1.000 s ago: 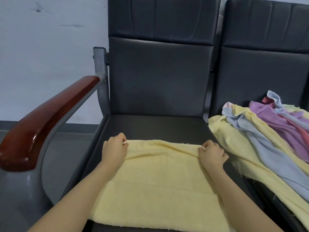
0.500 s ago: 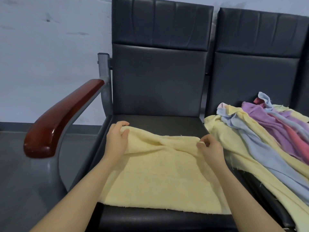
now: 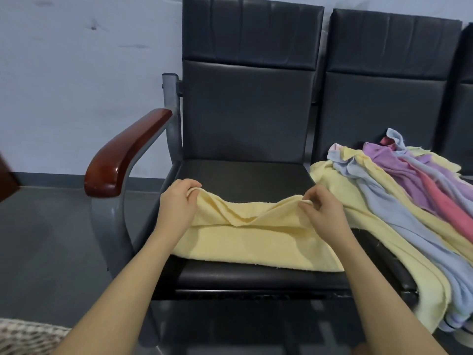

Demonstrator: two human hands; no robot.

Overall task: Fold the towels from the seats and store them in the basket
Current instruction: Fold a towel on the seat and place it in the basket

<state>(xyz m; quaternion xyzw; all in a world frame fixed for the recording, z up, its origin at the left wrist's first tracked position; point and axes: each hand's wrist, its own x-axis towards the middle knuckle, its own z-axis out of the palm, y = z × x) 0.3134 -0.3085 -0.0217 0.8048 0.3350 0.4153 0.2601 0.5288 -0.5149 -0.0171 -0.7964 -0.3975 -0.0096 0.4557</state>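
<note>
A pale yellow towel (image 3: 250,244) lies folded on the left black seat (image 3: 245,175). My left hand (image 3: 178,206) grips its far left corner, lifted a little off the seat. My right hand (image 3: 323,210) pinches the far right corner between thumb and fingertips. The far edge sags in a fold between my hands. A woven basket (image 3: 23,336) shows only as a corner at the bottom left.
A heap of loose towels (image 3: 399,190) in yellow, light blue, purple and pink covers the right seat and hangs over its front edge. A red-brown wooden armrest (image 3: 122,155) stands left of the left seat. Grey floor and a pale wall lie beyond.
Both hands have lifted the towel's far corners and drawn them up and back toward me, so the far edge now bunches. The camera has pulled back and the basket corner has come into view.
</note>
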